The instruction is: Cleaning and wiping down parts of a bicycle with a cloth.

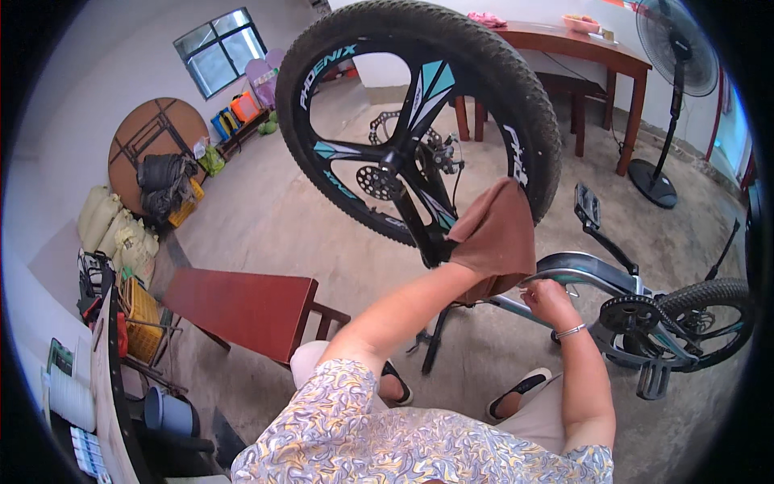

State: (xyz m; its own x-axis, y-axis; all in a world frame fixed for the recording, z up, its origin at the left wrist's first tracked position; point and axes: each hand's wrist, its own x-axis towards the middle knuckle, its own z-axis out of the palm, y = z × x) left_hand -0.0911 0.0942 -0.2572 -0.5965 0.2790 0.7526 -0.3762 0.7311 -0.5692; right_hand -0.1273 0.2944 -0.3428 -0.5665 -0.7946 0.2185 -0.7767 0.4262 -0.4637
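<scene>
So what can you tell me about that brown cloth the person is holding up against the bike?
The brown cloth looks like soft, plain fabric, a towel or rag, with no pattern. It is draped over the person's left hand, hiding it, and hangs in loose folds with one corner pointing up. It is pressed near the rim of the big black wheel, by the frame. The right hand does not touch it.

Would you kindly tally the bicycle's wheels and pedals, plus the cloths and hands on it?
Wheels: 2, front wheel and rear wheel
Pedals: 2, upper pedal and lower pedal
Cloths: 1, brown cloth
Hands: 2, left hand under the cloth, right hand on the frame
Total: 7
</scene>
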